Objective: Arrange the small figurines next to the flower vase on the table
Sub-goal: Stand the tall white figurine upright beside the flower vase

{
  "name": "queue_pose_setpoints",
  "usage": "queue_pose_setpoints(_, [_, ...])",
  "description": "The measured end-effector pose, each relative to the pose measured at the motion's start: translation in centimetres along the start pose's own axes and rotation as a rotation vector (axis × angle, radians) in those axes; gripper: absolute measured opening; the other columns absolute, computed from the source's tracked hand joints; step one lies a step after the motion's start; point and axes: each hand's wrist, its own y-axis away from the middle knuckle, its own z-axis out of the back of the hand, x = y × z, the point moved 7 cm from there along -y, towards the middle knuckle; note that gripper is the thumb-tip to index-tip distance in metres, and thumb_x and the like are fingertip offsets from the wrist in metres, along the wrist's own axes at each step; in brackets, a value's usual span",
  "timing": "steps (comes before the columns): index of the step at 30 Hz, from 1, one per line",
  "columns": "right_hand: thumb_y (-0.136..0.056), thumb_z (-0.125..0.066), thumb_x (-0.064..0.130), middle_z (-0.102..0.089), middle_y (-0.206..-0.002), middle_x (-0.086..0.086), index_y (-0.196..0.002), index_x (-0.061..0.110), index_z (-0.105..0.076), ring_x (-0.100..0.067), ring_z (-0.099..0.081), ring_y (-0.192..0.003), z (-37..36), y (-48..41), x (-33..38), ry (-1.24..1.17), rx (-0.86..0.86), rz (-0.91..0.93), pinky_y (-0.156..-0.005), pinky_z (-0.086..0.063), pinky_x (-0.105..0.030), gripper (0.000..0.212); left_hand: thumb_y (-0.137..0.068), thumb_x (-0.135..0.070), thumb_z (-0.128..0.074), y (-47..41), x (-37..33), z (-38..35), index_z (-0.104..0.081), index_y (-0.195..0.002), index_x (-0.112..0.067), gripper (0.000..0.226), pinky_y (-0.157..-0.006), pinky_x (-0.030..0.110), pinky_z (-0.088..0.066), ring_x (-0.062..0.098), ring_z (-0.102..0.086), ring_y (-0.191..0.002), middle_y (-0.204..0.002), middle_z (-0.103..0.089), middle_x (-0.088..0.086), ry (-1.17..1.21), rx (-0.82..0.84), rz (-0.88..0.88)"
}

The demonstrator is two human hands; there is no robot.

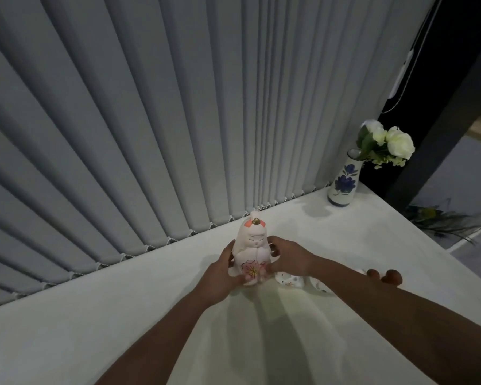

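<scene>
Currently both hands are clamped on one figurine (252, 251): left hand (222, 270) cups its left side and base, right hand (289, 258) presses its right side. It's a pale doll shape with closed eyes, orange marks and a small gold cap on top, pink blossom painted low on the front. Upright, at the middle of the counter (122, 329), close to the blinds (150, 120). Can't tell if its base is on the surface or just lifted; fingers cover it.

Flower vase (343, 180) sits at the far right corner of the counter, white with blue floral print, white roses (392, 143) leaning right. Well apart from the figurine.

Judgement: step in hand is the first pick/carry; nothing stands next to the vase yet. Next move calls for a lift and a carry rightward and away from the body, then a set-down just beside the vase without bumping it. The vase looks narrow and top-heavy, so clearance matters.

Hard to read:
- smaller white pieces (288, 280) just right of the figurine, mostly hidden under the right forearm; probably more figurines, count unclear
- two rounded brown items (383, 275) past the forearm, can't identify
- dim light, detail soft
</scene>
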Motion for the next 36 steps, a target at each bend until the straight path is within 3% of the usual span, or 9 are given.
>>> queue_pose_setpoints(5, [-0.065, -0.082, 0.024, -0.065, -0.100, 0.013, -0.109, 0.035, -0.054, -0.009, -0.062, -0.091, -0.2, -1.0, -1.1, -0.082, -0.022, 0.031, -0.080, -0.051, -0.024, 0.053, -0.067, -0.031, -0.084, -0.5, 0.4, 0.0, -0.039, -0.135, -0.035, 0.081, -0.085, 0.016, -0.048, 0.006, -0.055, -0.118, -0.125, -0.059, -0.018, 0.054, 0.001, 0.037])
queue_pose_setpoints(8, [-0.063, -0.082, 0.022, -0.067, -0.098, 0.017, -0.109, 0.036, -0.057, -0.006, -0.064, -0.090, -0.4, -1.1, -1.1, -0.144, -0.024, 0.070, -0.078, -0.051, -0.021, 0.054, -0.067, -0.028, -0.085, -0.8, -0.1, 0.1, -0.042, -0.128, -0.042, 0.077, -0.084, 0.010, -0.048, -0.001, -0.057, -0.115, -0.124, -0.061, -0.018, 0.059, -0.004, 0.048])
queue_pose_setpoints(12, [-0.067, -0.081, 0.019, -0.067, -0.099, 0.009, -0.115, 0.025, -0.057, -0.012, -0.065, -0.091, 0.6, -1.2, -0.6, -0.159, -0.019, 0.129, -0.083, -0.053, -0.030, 0.054, -0.059, -0.040, -0.084, -1.1, -1.6, 0.6, -0.043, -0.118, -0.053, 0.073, -0.094, 0.029, -0.052, 0.002, -0.061, -0.110, -0.120, -0.064, -0.017, -0.005, -0.057, 0.042])
queue_pose_setpoints(16, [-0.070, -0.080, 0.019, -0.068, -0.104, 0.005, -0.120, 0.023, -0.057, -0.014, -0.065, -0.094, 3.8, -1.7, -0.3, -0.162, -0.004, 0.178, -0.085, -0.053, -0.030, 0.054, -0.062, -0.035, -0.085, -2.4, -4.2, 0.5, -0.041, -0.116, -0.058, 0.073, -0.095, 0.030, -0.051, 0.004, -0.060, -0.111, -0.121, -0.064, -0.015, -0.016, -0.109, 0.033])
queue_pose_setpoints(20, [-0.069, -0.082, 0.020, -0.068, -0.109, 0.005, -0.122, 0.024, -0.055, -0.014, -0.064, -0.096, 7.3, -2.3, -1.6, -0.154, -0.006, 0.183, -0.087, -0.053, -0.031, 0.060, -0.057, -0.045, -0.083, -5.2, -6.7, -1.0, -0.044, -0.125, -0.047, 0.079, -0.098, 0.040, -0.050, 0.008, -0.060, -0.113, -0.123, -0.064, -0.013, -0.024, -0.099, 0.034])
queue_pose_setpoints(25, [-0.071, -0.079, 0.011, -0.066, -0.108, 0.005, -0.123, 0.022, -0.054, -0.012, -0.061, -0.093, 11.0, -3.1, -4.3, -0.191, -0.043, 0.145, -0.080, -0.052, -0.027, 0.059, -0.052, -0.046, -0.080, -9.2, -9.3, -3.6, -0.042, -0.131, -0.034, 0.088, -0.099, 0.045, -0.050, 0.014, -0.059, -0.112, -0.124, -0.062, -0.007, -0.048, -0.096, 0.038])
queue_pose_setpoints(28, [-0.070, -0.079, 0.010, -0.064, -0.108, 0.005, -0.124, 0.022, -0.053, -0.016, -0.060, -0.099, 13.1, -3.6, -5.8, -0.200, -0.072, 0.125, -0.083, -0.051, -0.028, 0.061, -0.059, -0.036, -0.083, -11.7, -10.4, -5.1, -0.043, -0.132, -0.028, 0.083, -0.100, 0.045, -0.049, 0.016, -0.058, -0.113, -0.125, -0.062, -0.005, -0.051, -0.083, 0.030])
queue_pose_setpoints(32, [-0.080, -0.073, 0.011, -0.061, -0.109, 0.007, -0.131, 0.022, -0.048, -0.013, -0.058, -0.099, 16.0, -4.0, -7.4, -0.193, -0.129, 0.130, -0.073, -0.046, -0.009, 0.058, -0.068, -0.023, -0.083, -15.2, -12.2, -6.7, -0.044, -0.129, -0.028, 0.073, -0.099, 0.041, -0.049, 0.016, -0.058, -0.113, -0.123, -0.062, -0.005, -0.057, -0.064, -0.009])
queue_pose_setpoints(36, [-0.090, -0.062, 0.016, -0.056, -0.116, 0.012, -0.140, 0.027, -0.037, -0.010, -0.054, -0.104, 18.9, -5.0, -8.8, -0.186, -0.183, 0.112, -0.085, -0.044, -0.020, 0.057, -0.064, -0.033, -0.083, -18.8, -13.4, -7.8, -0.042, -0.130, -0.033, 0.078, -0.099, 0.039, -0.049, 0.010, -0.061, -0.111, -0.122, -0.064, -0.010, -0.056, -0.062, -0.022])
